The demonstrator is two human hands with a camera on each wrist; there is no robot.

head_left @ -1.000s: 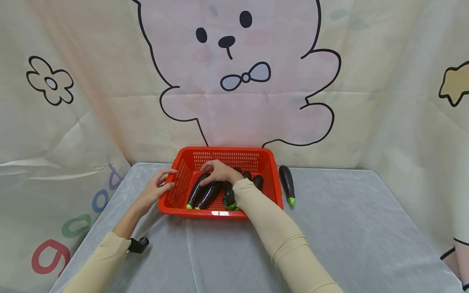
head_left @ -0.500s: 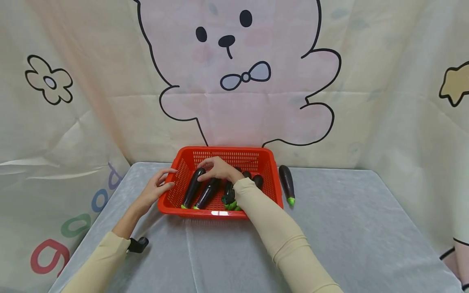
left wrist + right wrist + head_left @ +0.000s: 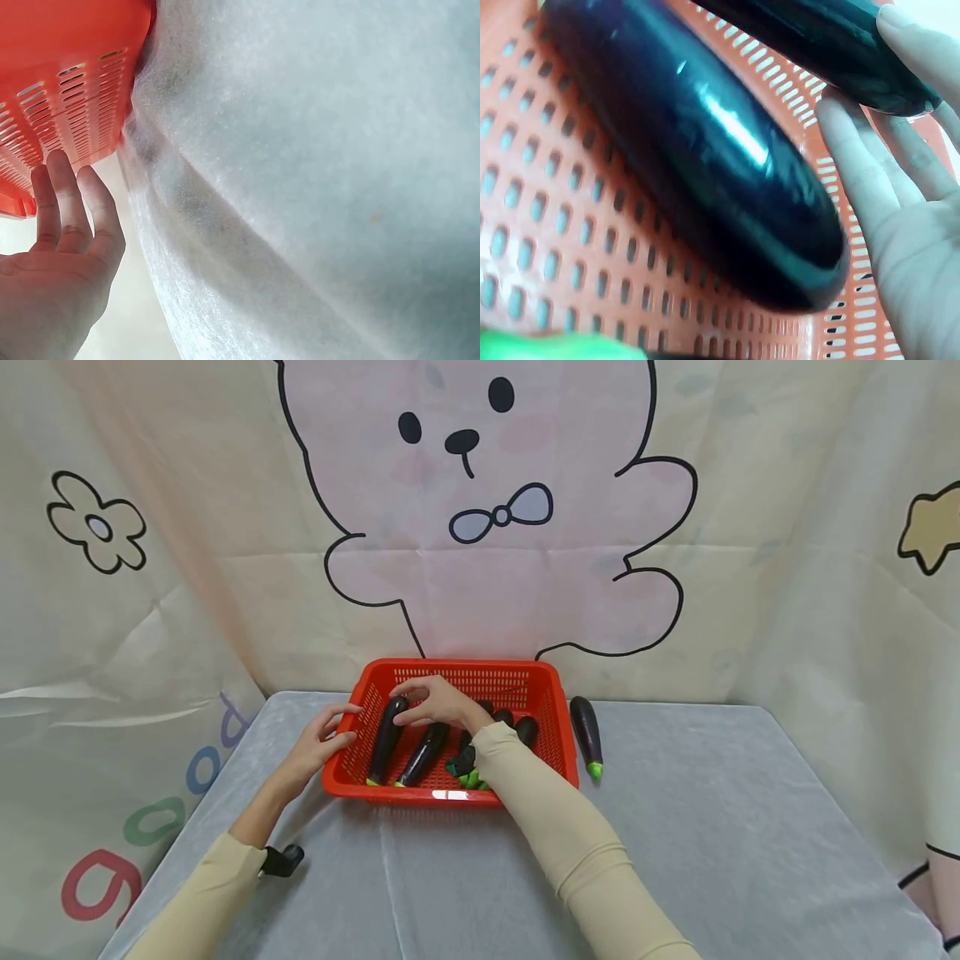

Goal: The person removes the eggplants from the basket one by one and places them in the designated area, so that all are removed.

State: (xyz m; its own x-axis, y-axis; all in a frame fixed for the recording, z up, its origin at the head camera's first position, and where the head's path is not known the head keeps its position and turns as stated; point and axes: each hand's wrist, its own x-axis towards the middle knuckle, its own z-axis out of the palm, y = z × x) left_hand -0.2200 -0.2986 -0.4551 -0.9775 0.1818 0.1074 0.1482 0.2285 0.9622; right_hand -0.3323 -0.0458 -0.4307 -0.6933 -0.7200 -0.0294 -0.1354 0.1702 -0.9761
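Note:
A red perforated basket [image 3: 450,798] holds several dark eggplants. My right hand [image 3: 441,702] reaches into it and pinches the upper end of the leftmost eggplant [image 3: 385,747]. In the right wrist view the thumb lies on that eggplant [image 3: 810,41], with fingers beneath its end. Beside it lies a second glossy eggplant [image 3: 425,753], apart from the hand. My left hand [image 3: 309,756] is at the basket's left rim; in the left wrist view its fingers [image 3: 69,206] are extended near the outer wall. My right hand and forearm partly hide more eggplants [image 3: 527,731] on the right.
A single eggplant [image 3: 587,737] lies on the grey cloth [image 3: 712,827] just right of the basket. A printed curtain [image 3: 750,568] hangs behind the table and along both sides. A black device [image 3: 283,862] is strapped at the left wrist.
The right hand has moved left with the leftmost eggplant, which now stands nearer the basket's left wall. The gap to the second eggplant has widened. The left hand has stayed put.

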